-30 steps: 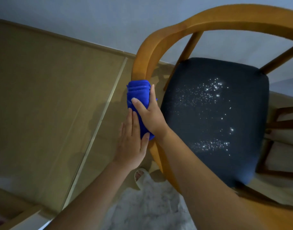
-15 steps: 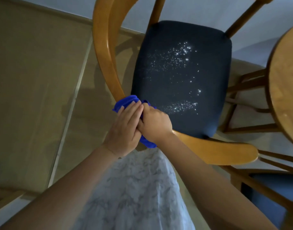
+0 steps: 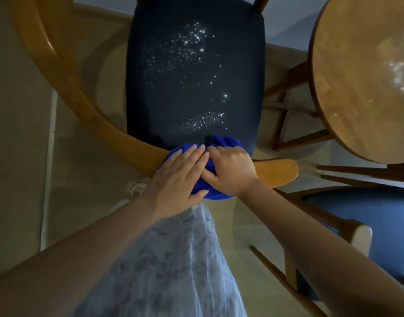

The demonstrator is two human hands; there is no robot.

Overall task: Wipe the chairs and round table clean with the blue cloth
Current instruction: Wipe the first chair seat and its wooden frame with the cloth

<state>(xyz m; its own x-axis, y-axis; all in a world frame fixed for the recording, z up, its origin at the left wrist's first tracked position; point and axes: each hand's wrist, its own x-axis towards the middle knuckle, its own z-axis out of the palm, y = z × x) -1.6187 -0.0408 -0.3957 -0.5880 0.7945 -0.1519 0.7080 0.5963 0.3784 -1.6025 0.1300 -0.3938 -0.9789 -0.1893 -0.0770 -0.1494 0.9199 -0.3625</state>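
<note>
1. Centrally, the right hand (image 3: 230, 172) grips the blue cloth (image 3: 207, 165) – its fingers curl over the top of the bunched fabric and the thumb tucks in on the near side.
2. Beside it, touching it, the left hand (image 3: 178, 177) lies flat on the same cloth, with the fingers (image 3: 191, 154) straight and close together and pressing down; the thumb runs along the cloth's near edge.
3. Bunched into a thick wad, the cloth sits on the curved wooden back rail (image 3: 276, 171) of the nearer chair (image 3: 38, 49), near the rail's right-hand end, with folds spilling over both the far and near sides of the rail.
4. Just beyond the cloth lies the dark seat cushion (image 3: 196, 92), scattered with small bright specks in two loose clusters – one toward the far end, one close to the cloth.
5. From the hands the rail sweeps left and away, widening toward the upper left corner.
6. To the right of the seat stands the round table (image 3: 365, 76), its wooden top carrying a patch of glare; dark wooden struts show beneath its near-left edge.
7. At lower right a second chair (image 3: 379, 227) shows a lighter blue seat and a wooden frame.
8. Beneath everything runs a beige floor (image 3: 20, 138), with a pale patterned garment (image 3: 169, 259) hanging between the forearms.
</note>
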